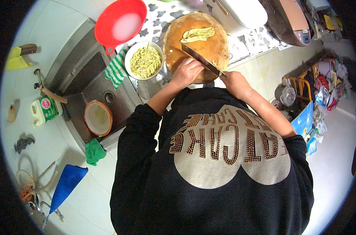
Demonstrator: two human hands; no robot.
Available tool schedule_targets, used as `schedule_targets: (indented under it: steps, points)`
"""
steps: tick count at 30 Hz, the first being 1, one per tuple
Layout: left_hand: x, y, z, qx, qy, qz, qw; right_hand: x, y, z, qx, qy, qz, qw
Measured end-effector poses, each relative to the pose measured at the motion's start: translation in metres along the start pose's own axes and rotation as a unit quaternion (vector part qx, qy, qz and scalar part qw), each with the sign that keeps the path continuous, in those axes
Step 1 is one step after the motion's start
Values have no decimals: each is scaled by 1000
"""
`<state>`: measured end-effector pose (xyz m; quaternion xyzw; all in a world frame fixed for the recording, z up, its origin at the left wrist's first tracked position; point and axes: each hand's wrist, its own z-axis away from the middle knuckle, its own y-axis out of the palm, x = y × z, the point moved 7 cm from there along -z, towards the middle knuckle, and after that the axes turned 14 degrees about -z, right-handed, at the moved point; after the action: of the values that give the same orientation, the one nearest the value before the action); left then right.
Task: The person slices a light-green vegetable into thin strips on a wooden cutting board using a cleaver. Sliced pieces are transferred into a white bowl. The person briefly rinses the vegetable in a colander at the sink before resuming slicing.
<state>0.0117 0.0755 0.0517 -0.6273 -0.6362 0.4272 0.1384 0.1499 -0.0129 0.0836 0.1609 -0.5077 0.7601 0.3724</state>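
Observation:
My right hand (237, 85) grips the handle of a kitchen knife (200, 57), whose broad dark blade slants across a round wooden chopping board (219, 47). My left hand (187, 72) rests on the board's near left part, fingers curled close beside the blade. Whatever lies under those fingers is hidden. Several whole pale green bean pods (198, 33) lie together on the far half of the board. Small cut slivers (214, 63) sit to the right of the blade. Left of the board stands a white bowl (128, 60) heaped with thinly sliced beans (145, 61).
A red plastic colander or basin (103, 28) stands behind the bowl, above a green striped cloth (117, 68). The metal sink (122, 100) on the left holds an orange-rimmed strainer basket (98, 133). A white lidded container (245, 14) and a rice cooker (289, 17) stand back right.

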Motion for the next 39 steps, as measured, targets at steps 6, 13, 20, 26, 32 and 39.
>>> schedule_targets:
  steps: [6,13,20,26,32,39]
  points:
    - [0,-2,-3,-15,-1,9,1000,-16,11,-13,12,30,2,999]
    - [3,-15,-3,-58,-40,3,998,-19,17,-10,-16,20,-3,1000]
    - [18,-5,11,-12,-59,-11,998,-10,13,-6,-19,28,4,999]
    - [16,-5,9,3,-49,-60,997,9,7,8,-34,16,8,999]
    - [18,-4,9,-30,-60,-33,997,-6,16,-6,-29,-6,-4,1000]
    - [17,-9,3,-33,-69,-24,997,-6,18,-3,-19,2,-1,1000]
